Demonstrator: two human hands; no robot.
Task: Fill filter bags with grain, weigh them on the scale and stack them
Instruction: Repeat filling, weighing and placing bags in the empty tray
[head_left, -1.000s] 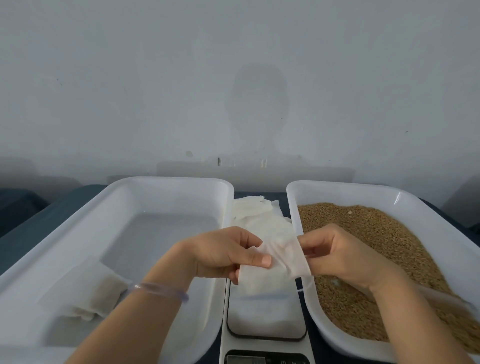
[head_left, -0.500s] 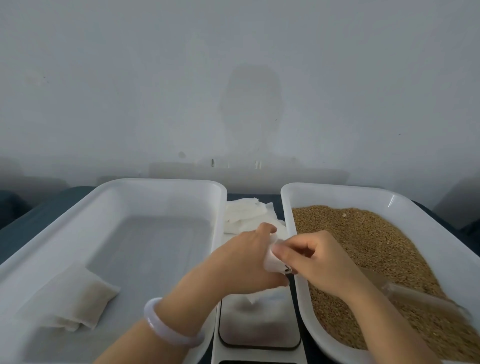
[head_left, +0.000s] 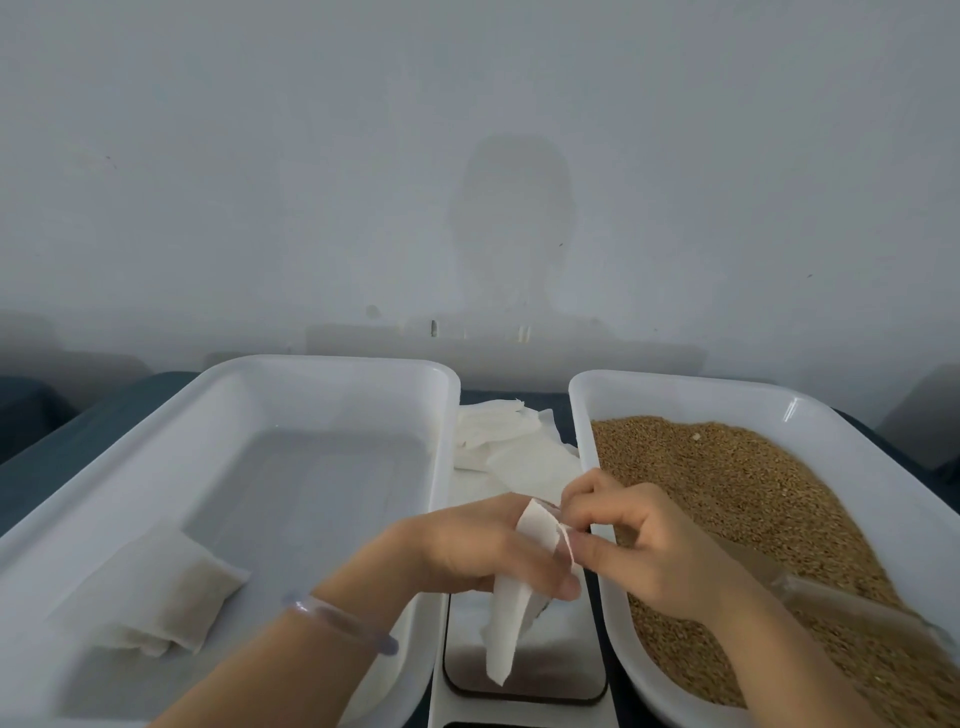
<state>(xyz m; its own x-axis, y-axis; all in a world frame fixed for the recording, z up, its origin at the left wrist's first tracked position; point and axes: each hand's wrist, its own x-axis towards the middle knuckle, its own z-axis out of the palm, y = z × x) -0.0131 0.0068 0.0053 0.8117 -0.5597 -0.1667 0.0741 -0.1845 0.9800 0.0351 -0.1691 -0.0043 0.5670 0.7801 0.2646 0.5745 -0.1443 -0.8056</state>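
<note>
- A white left tray (head_left: 332, 364) and right tray (head_left: 675, 382) flank the scale (head_left: 563, 670); a heap of empty bags (head_left: 498, 436) lies between them, behind the hands; a filled bag (head_left: 156, 597) sits in the left tray's near corner
- The left hand (head_left: 483, 551) curls round a limp, papery filter bag (head_left: 511, 623) that hangs over the scale's glossy plate; the right hand (head_left: 649, 545) pinches the bag's top edge
- Brown grain (head_left: 753, 493) fills the right tray; a clear scoop (head_left: 857, 613) lies in it beside the right wrist
- The gap between the tray rims is narrow; smooth floor shows across the left tray beyond the filled bag
</note>
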